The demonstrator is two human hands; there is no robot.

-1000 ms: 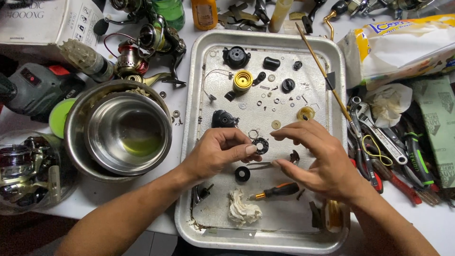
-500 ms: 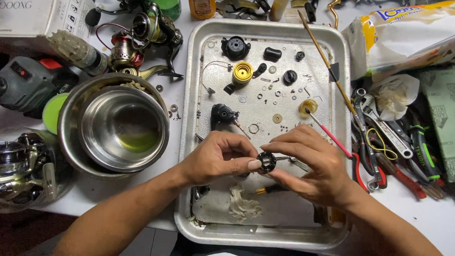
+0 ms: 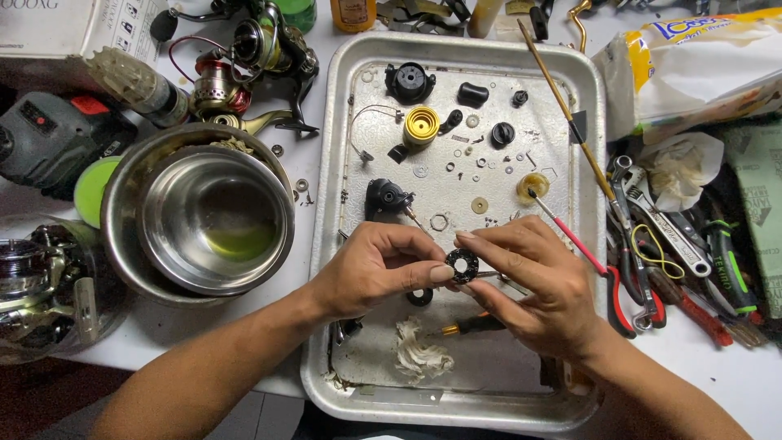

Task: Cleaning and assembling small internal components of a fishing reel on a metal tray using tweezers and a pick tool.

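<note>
Ring-shaped black part point(image 3: 462, 265), small and toothed, sits pinched between left hand point(image 3: 371, 269) and right hand point(image 3: 529, 281), fingertips closed on its rim, held above the metal tray point(image 3: 358, 383) so loose pieces land inside.

— How's the light?
— Bright and even, from overhead — shadows stay soft and short, pooling just under both hands where the grip sits over the metal tray point(image 3: 326, 244).
— Any glare?
— Some. Left of the grip the steel bowl point(image 3: 213, 218) throws pale reflections; the tray's rim gleams.
— Focus?
— Sharp around the grip. Toward the far corners the white counter point(image 3: 717, 383) bends slightly — wide-lens distortion — and detail softens.
</note>
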